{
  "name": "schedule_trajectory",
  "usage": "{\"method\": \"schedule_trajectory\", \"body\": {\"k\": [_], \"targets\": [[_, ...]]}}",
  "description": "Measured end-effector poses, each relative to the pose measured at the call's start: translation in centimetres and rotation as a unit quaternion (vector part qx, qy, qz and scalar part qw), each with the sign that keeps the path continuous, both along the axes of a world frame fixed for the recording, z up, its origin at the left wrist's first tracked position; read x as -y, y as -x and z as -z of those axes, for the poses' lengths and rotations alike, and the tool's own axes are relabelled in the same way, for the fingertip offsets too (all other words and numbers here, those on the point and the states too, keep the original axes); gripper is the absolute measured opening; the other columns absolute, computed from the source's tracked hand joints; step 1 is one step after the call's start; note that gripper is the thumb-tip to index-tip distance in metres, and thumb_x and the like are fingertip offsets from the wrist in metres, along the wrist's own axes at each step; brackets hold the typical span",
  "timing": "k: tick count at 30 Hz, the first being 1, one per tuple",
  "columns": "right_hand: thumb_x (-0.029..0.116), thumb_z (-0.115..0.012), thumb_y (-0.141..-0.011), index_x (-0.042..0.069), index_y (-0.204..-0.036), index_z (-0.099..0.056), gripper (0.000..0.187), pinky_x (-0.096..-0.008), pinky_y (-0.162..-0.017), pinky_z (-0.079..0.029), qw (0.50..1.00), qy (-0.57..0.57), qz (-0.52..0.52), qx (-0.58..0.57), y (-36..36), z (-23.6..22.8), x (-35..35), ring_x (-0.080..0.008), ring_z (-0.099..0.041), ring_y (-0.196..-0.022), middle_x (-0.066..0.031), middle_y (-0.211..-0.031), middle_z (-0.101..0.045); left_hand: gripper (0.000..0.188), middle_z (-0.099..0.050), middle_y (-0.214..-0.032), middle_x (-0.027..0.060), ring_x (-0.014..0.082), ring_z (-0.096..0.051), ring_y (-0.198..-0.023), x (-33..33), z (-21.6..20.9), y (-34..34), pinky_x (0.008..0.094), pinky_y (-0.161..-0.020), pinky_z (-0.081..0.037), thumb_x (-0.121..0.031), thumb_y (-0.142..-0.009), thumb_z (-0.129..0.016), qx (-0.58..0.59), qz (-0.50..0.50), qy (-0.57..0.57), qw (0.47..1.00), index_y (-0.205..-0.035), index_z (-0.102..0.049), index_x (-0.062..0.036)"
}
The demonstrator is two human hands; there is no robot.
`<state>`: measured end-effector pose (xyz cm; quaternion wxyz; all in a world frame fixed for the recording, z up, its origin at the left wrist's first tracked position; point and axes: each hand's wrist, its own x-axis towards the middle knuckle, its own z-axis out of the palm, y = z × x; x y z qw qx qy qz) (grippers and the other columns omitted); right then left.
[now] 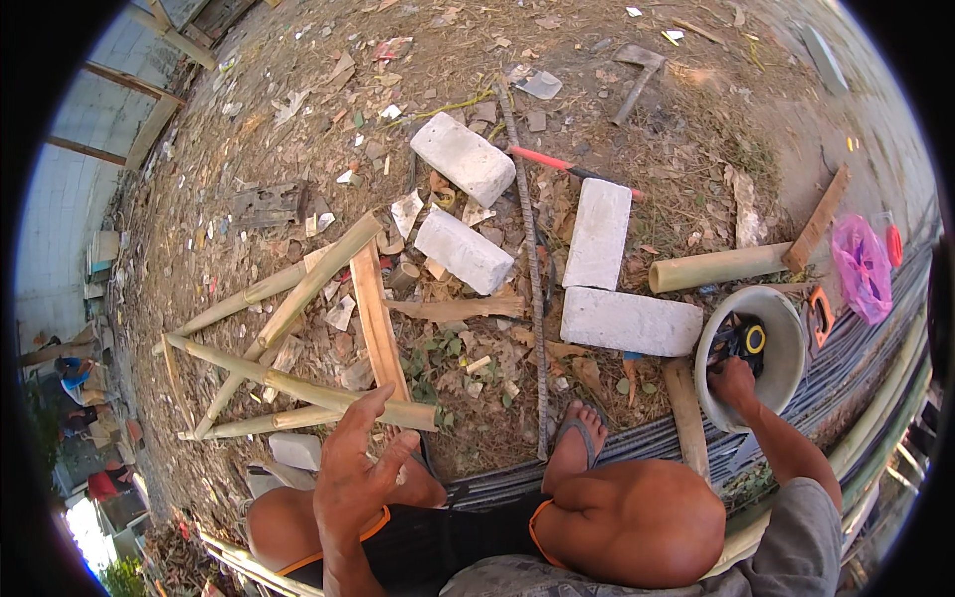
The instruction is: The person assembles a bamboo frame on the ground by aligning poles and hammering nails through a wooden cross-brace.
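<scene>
My right hand (734, 384) reaches down into a pale round bucket (788, 386), its fingers mostly hidden among dark items. A round black-and-yellow thing (754, 339), resembling a tape measure, lies beside those fingers. Over my left knee, my left hand (353, 468) is raised with thumb and fingers apart, holding nothing. Just beyond it a bamboo pole (264, 375) forms part of a triangular frame on the ground. A flat wooden strip (374, 318) leans across that frame's right side.
Two pale blocks (463, 157) lie ahead, while two others (631, 321) form a corner near the bucket. A rebar rod (529, 229) runs between the pairs. Farther off is a hammer (637, 82). A pink plastic bag (860, 267) and bundled dark rods (865, 353) lie right.
</scene>
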<state>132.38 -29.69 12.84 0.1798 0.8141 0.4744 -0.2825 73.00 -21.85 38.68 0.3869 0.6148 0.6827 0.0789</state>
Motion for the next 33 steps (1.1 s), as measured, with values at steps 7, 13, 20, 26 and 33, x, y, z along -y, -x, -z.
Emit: {"method": "schedule_trajectory", "body": {"k": [7,13,20,26,33], "targets": [[0.043,-0.082,-0.079,0.003,-0.09,-0.081,0.042,-0.0526,-0.086,-0.063,0.995,-0.009,-0.101,0.017,-2.4,2.6,0.2,-0.0454,-0.077,-0.089,-0.0271,-0.091,-0.077,0.06,-0.068,-0.138,0.022,0.0371,-0.068,-0.123,-0.4,0.4,-0.9,0.0435,-0.105,-0.052,-0.028,-0.096,-0.077,-0.006,0.004,-0.004,1.0,-0.147,-0.06,-0.0019],[0.034,-0.081,-0.072,0.01,-0.088,-0.084,0.029,-0.0527,-0.086,-0.062,0.99,0.044,-0.128,-0.029,-2.0,-1.8,-0.8,-0.044,-0.076,-0.087,-0.0234,-0.089,-0.077,0.063,-0.064,-0.144,0.0212,0.0352,-0.071,-0.114,-0.8,0.3,-1.2,0.0424,-0.1,-0.054,-0.039,-0.1,-0.071,0.022,0.029,0.043,0.998,-0.151,-0.057,-0.0045],[0.021,-0.07,-0.074,0.001,-0.081,-0.077,0.022,-0.0553,-0.075,-0.056,0.987,-0.092,-0.13,-0.003,-1.9,-8.7,-0.9,-0.0464,-0.07,-0.075,-0.0237,-0.078,-0.072,0.065,-0.063,-0.146,0.0218,0.0338,-0.068,-0.127,-0.6,1.9,-3.3,0.0402,-0.106,-0.053,-0.04,-0.103,-0.069,0.074,0.043,0.12,0.989,-0.154,-0.053,-0.0041],[0.013,-0.066,-0.085,-0.003,-0.081,-0.067,0.016,-0.0423,-0.062,-0.048,0.955,-0.255,-0.028,-0.151,2.4,-14.7,-2.4,-0.027,-0.06,-0.059,-0.0105,-0.069,-0.064,0.063,-0.067,-0.142,0.0204,0.0244,-0.065,-0.129,2.1,13.1,-10.0,0.0383,-0.11,-0.051,-0.034,-0.109,-0.066,0.397,-0.077,0.177,0.897,-0.159,-0.047,-0.0029],[0.006,-0.067,-0.098,-0.001,-0.093,-0.072,0.011,-0.024,-0.066,-0.043,0.848,-0.095,0.077,-0.516,19.8,-12.9,-4.7,-0.0038,-0.054,-0.072,0.0038,-0.077,-0.065,0.052,-0.076,-0.127,0.0171,0.0181,-0.07,-0.114,1.5,14.6,-18.4,0.0356,-0.097,-0.057,-0.03,-0.109,-0.064,0.476,-0.057,0.138,0.867,-0.15,-0.059,0.0009]]}}
